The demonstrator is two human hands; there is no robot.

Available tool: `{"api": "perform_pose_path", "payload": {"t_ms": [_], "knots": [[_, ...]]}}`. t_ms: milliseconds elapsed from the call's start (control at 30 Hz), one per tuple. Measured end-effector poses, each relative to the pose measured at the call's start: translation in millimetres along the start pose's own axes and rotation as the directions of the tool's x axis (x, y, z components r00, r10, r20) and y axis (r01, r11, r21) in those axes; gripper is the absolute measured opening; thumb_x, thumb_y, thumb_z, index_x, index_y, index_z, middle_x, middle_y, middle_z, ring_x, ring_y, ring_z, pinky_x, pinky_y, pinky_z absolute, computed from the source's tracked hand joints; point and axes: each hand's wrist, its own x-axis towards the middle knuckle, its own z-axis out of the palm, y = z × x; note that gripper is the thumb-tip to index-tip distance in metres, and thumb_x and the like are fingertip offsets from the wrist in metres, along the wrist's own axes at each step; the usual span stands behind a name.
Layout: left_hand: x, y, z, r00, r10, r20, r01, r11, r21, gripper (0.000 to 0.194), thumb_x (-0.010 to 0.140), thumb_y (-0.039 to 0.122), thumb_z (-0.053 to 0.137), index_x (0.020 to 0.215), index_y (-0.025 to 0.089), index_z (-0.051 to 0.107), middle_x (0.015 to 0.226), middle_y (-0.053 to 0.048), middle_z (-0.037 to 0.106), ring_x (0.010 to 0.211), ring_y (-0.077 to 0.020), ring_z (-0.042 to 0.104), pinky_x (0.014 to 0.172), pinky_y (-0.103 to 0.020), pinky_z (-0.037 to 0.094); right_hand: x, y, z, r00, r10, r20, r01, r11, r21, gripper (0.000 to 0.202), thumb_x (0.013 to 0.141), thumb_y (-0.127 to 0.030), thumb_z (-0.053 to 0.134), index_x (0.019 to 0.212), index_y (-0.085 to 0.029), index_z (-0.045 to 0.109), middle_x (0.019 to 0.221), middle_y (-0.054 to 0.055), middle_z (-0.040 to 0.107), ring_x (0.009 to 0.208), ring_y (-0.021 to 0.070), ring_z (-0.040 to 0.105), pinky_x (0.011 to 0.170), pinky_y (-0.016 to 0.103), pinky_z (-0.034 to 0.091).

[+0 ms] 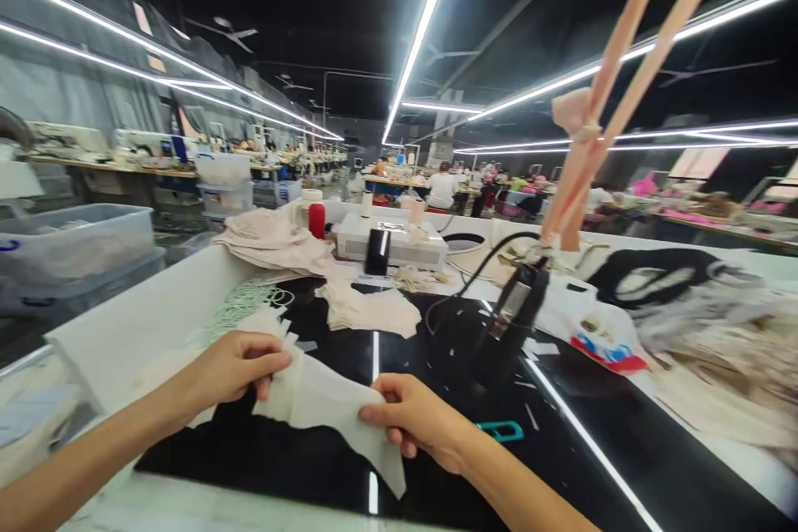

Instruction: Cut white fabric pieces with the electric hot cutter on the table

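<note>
A cream fabric piece (330,399) with curved edges is stretched between my two hands above a glossy black board (274,465). My left hand (249,366) pinches its left end, where a thicker strip runs across the cloth. Thumb and fingers of my right hand (405,420) are closed on its right part, and a pointed tail hangs below them. Beyond the hands lies a small stack of cream fabric pieces (367,307). To the right of them a black handheld cutter-like tool (517,307) hangs from peach fabric straps (573,158). Teal thread snips (500,431) rest near my right wrist.
Pale green cords (246,303) and piled pink-beige fabric (274,237) lie at the left. A phone (377,252) leans against a white box (399,237), near a red thread cone (317,220). A plastic bag (592,324) and fabric heap (736,366) occupy the right.
</note>
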Motion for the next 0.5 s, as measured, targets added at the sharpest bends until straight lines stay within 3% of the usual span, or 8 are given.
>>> {"api": "perform_pose_path", "payload": {"t_ms": [100,200,267,400,433,500], "knots": [[22.0,12.3,-1.9,0.979,0.160,-0.124,-0.163,0.986,-0.015,0.059,0.073,0.075,0.080,0.081,0.016,0.075,0.065,-0.005,0.070,0.051,-0.0146,0.059,0.045,-0.020,0.032,26.3,-3.5,-14.7,0.990,-0.083,-0.113,0.079,0.996,-0.042,0.028,0.093,-0.031,0.082,0.084,-0.020,0.057,0.053,-0.011,0.054,0.040,0.0046,0.041,0.041,0.015,0.030],[54.4,25.2,-4.9,0.937,0.272,-0.221,-0.278,0.961,0.006,0.053,0.079,0.070,0.078,0.086,0.017,0.077,0.081,-0.008,0.078,0.076,-0.0235,0.075,0.059,-0.025,0.052,57.0,-14.1,-31.2,0.920,-0.250,-0.301,0.234,0.968,-0.087,0.021,0.102,-0.032,0.076,0.093,-0.017,0.065,0.075,-0.005,0.066,0.059,0.0098,0.062,0.056,0.022,0.053],[80.3,32.8,-4.7,0.894,0.353,-0.276,-0.359,0.933,0.031,0.048,0.087,0.064,0.072,0.094,0.017,0.079,0.093,-0.010,0.081,0.089,-0.0257,0.077,0.075,-0.030,0.060,78.8,-24.1,-46.6,0.812,-0.380,-0.444,0.347,0.925,-0.156,0.020,0.105,-0.035,0.074,0.106,-0.016,0.070,0.096,0.001,0.073,0.082,0.0155,0.072,0.073,0.031,0.064],[132.9,41.6,5.6,0.776,0.527,-0.347,-0.512,0.847,0.143,0.033,0.098,0.046,0.063,0.108,0.021,0.082,0.117,-0.008,0.083,0.114,-0.0279,0.075,0.105,-0.038,0.058,119.6,-40.3,-87.0,0.523,-0.571,-0.633,0.428,0.818,-0.384,0.032,0.105,-0.039,0.074,0.127,-0.017,0.070,0.129,0.009,0.072,0.112,0.0250,0.073,0.096,0.046,0.064],[144.1,41.5,9.9,0.752,0.564,-0.340,-0.536,0.824,0.182,0.029,0.099,0.041,0.063,0.109,0.022,0.082,0.120,-0.007,0.083,0.118,-0.0279,0.074,0.109,-0.038,0.056,128.0,-41.3,-96.5,0.467,-0.605,-0.645,0.421,0.793,-0.440,0.034,0.105,-0.040,0.073,0.130,-0.018,0.069,0.133,0.010,0.071,0.115,0.0263,0.072,0.099,0.048,0.063],[162.4,37.4,18.6,0.730,0.619,-0.288,-0.564,0.785,0.258,0.024,0.100,0.032,0.063,0.106,0.023,0.083,0.122,-0.006,0.083,0.119,-0.0272,0.074,0.113,-0.038,0.055,141.7,-37.6,-111.6,0.411,-0.665,-0.624,0.390,0.747,-0.539,0.035,0.105,-0.041,0.073,0.132,-0.018,0.069,0.136,0.010,0.070,0.119,0.0273,0.071,0.101,0.050,0.062]]}}
